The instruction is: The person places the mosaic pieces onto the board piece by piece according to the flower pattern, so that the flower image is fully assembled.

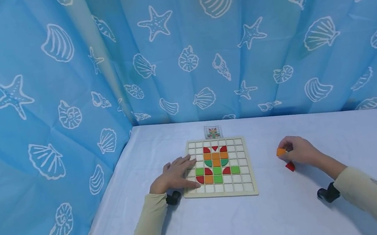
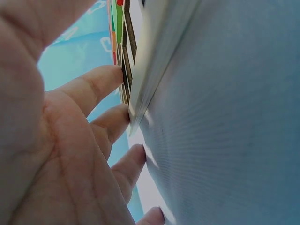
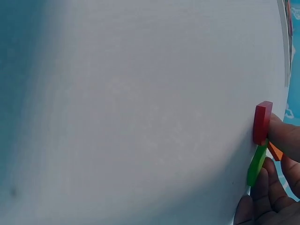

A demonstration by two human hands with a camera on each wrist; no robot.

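Note:
My left hand (image 1: 174, 175) rests over the left edge of a square grid board (image 1: 221, 195), fingers spread. In the left wrist view its fingertips (image 2: 121, 115) touch the board's rim. Red, orange and green pieces fill the middle cells in a flower-like pattern. Well to the right of the board, my right hand (image 1: 300, 151) pinches an orange block (image 1: 281, 151) between thumb and fingers. A red piece (image 1: 290, 166) lies on the cloth just below that hand. The right wrist view also shows a green piece (image 3: 257, 165) by the fingertips, hidden in the head view.
A small pattern card (image 1: 213, 127) lies behind the board's far edge. White cloth (image 1: 276, 213) covers the table. Blue curtains with shells and starfish (image 1: 177, 35) hang behind and to the left. Each wrist carries a black camera (image 1: 328, 193).

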